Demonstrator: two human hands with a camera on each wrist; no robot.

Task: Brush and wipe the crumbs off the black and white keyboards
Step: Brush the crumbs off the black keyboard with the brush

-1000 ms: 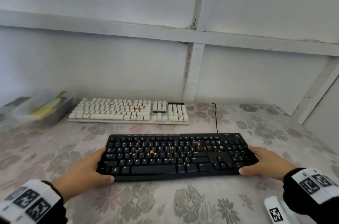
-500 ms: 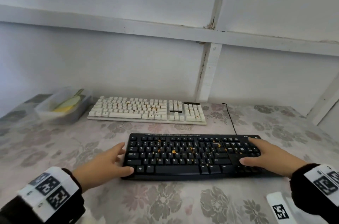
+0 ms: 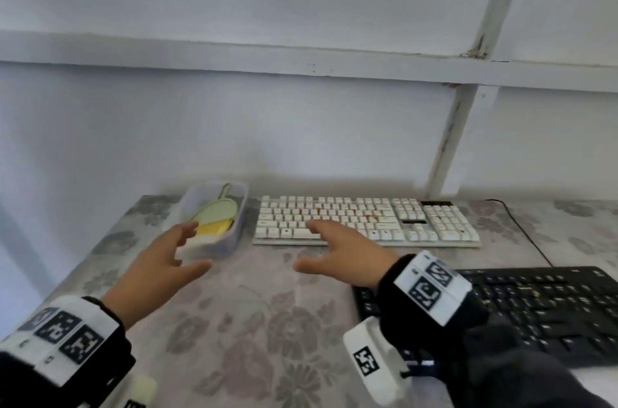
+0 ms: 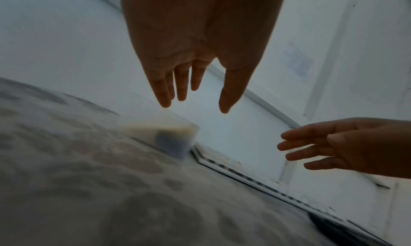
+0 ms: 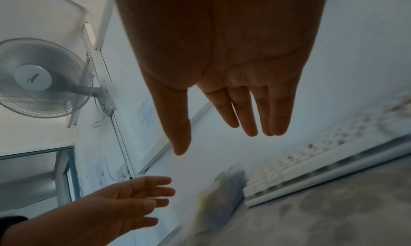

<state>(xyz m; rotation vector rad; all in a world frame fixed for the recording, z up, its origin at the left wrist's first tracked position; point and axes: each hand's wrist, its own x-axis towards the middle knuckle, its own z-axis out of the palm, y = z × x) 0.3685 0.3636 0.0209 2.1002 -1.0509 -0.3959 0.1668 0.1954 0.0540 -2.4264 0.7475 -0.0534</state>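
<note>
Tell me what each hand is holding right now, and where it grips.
Nothing is held. The left hand and right hand are both empty, fingers spread, in the air near the plastic container.

White keyboard lying flat along the far edge of the bench, parallel to the wall, cream keys speckled with small orange crumbs around the middle rows, two dark patches above and within the right-hand key block. Black keyboard flat toward the near right of the bench, well apart from the white one, white-lettered keys, left end hidden behind a sleeve, right end cut off by the picture's edge. Thin black cable running from its back edge toward the far edge of the bench.
</note>
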